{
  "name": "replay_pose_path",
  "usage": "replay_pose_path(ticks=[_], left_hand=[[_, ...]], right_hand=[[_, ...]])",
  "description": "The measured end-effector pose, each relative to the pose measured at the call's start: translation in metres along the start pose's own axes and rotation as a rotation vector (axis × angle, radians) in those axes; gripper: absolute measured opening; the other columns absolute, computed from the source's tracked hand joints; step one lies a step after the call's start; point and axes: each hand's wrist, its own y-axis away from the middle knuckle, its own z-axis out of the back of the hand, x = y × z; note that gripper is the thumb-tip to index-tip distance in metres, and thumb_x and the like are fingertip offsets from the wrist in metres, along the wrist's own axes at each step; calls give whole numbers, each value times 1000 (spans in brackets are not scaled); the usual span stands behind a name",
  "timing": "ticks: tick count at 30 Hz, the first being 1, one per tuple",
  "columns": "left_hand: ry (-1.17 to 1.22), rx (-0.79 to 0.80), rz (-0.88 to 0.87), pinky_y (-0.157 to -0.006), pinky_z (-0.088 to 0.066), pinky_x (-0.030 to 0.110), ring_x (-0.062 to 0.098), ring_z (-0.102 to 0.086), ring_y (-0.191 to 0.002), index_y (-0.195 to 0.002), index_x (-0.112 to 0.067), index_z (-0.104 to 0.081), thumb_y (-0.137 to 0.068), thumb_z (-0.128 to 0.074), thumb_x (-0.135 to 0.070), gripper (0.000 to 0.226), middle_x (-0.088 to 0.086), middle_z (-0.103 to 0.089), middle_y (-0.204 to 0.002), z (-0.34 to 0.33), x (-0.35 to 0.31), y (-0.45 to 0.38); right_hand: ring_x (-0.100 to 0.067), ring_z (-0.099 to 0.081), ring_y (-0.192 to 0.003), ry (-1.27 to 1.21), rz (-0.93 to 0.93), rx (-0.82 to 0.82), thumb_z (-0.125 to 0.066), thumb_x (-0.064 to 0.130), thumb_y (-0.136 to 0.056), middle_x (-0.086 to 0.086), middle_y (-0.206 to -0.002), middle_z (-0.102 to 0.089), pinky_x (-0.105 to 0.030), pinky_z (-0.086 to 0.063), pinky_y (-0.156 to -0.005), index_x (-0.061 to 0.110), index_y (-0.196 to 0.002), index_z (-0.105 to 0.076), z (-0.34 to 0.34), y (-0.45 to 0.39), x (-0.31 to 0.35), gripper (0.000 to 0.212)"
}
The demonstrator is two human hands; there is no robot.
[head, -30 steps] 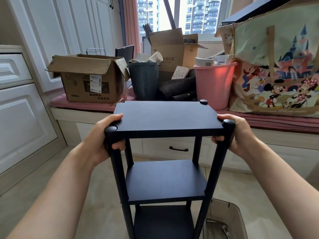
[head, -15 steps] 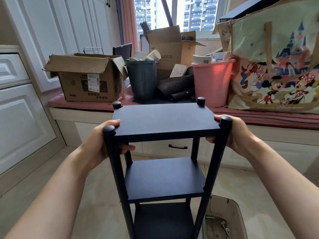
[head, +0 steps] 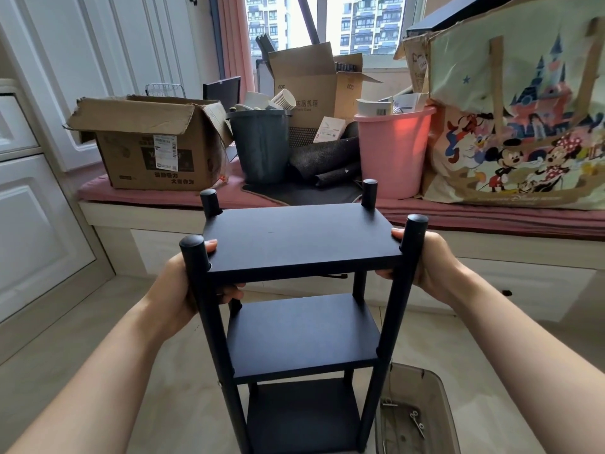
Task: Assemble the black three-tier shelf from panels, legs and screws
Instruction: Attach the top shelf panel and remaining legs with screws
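We hold the black three-tier shelf (head: 302, 244) upright over the floor, left hand (head: 178, 290) & right hand (head: 432, 260) each clamped on the top panel's short edges, thumbs above, likely to steady it w/ all tiers fitted

A single head-worn wide-angle view looks forward and down, close over the black three-tier shelf (head: 302, 244) held at arm's length, facing a cluttered window seat (head: 491, 217) and window (head: 327, 21) beyond.
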Motion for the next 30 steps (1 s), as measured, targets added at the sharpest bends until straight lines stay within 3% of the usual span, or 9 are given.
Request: replay_pose_path(ticks=[5,17,23,30], left_hand=[[11,-16,12,-53,-50,34,28,-61,-54,-74,-18,-79,-94,-50,-36,39,13,-64,-71,0,7,1],[24,1,27,-52,-50,33,28,-60,-55,-74,-18,-78,-93,-53,-37,36,14,-63,-71,3,17,0],[34,1,27,-50,-51,32,27,-61,-55,-75,-18,-79,-92,-54,-37,36,14,-63,-70,4,19,-1],[53,27,-13,-43,-42,28,21,-45,-43,-60,-20,-67,-95,-50,-31,41,6,-48,-58,5,21,-4]], right_hand=[[-30,-64,-68,-17,-52,-38,-47,16,-98,-14,-93,-52,-37,-58,-52,-1,-116,-58,0,-1,-5,26],[-29,-67,-54,14,-92,-56,-48,15,-97,-15,-73,-59,-37,-58,-49,-2,-104,-55,3,-2,-12,19],[-30,-66,-54,31,-110,-56,-48,15,-97,-18,-82,-54,-34,-56,-48,-1,-104,-53,3,-1,-15,19],[-25,-66,-55,34,-75,-43,-49,15,-97,-12,-71,-59,-34,-56,-50,0,-98,-55,4,-2,-15,17]])
